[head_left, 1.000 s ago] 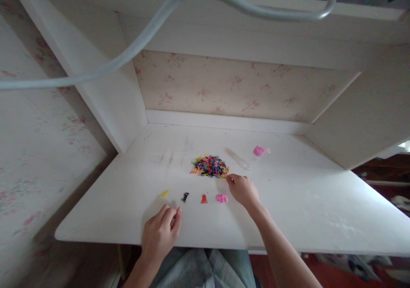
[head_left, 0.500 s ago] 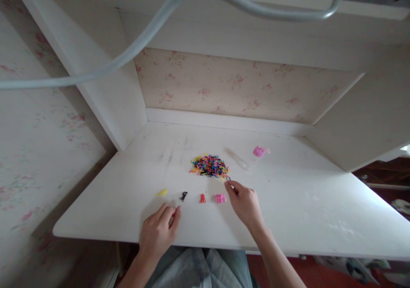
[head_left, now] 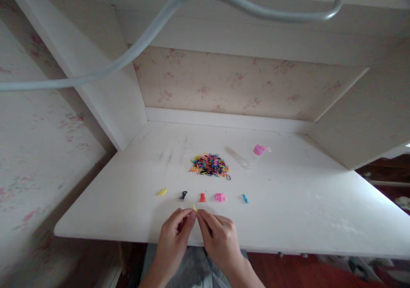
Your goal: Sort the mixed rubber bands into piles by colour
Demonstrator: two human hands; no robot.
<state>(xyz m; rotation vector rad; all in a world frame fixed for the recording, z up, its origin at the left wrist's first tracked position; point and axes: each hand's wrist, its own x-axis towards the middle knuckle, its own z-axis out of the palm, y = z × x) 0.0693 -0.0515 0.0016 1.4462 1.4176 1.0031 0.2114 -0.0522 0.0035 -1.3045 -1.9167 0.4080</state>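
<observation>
My left hand (head_left: pixel 175 230) and my right hand (head_left: pixel 220 235) meet near the desk's front edge. Their fingertips pinch a small yellow rubber band (head_left: pixel 194 208) between them. Just beyond lies a row of small bunches of rubber bands: yellow (head_left: pixel 162 191), black (head_left: pixel 183 195), red (head_left: pixel 203 197), pink (head_left: pixel 220 197) and blue (head_left: pixel 245 199). Farther back is a mixed heap of coloured rubber bands (head_left: pixel 209 165), with a loose dark band (head_left: pixel 228 177) at its right edge.
A clear, narrow plastic item (head_left: pixel 238 158) lies right of the heap. A pink piece with a loop (head_left: pixel 259 149) sits beyond it. The white desk (head_left: pixel 288 202) has side panels and a back ledge. A pale curved tube (head_left: pixel 134 49) crosses the upper view.
My right hand has left the heap's right edge and come back to meet my left hand, which moved right. A yellow band is now between them. The blue bunch has come into view.
</observation>
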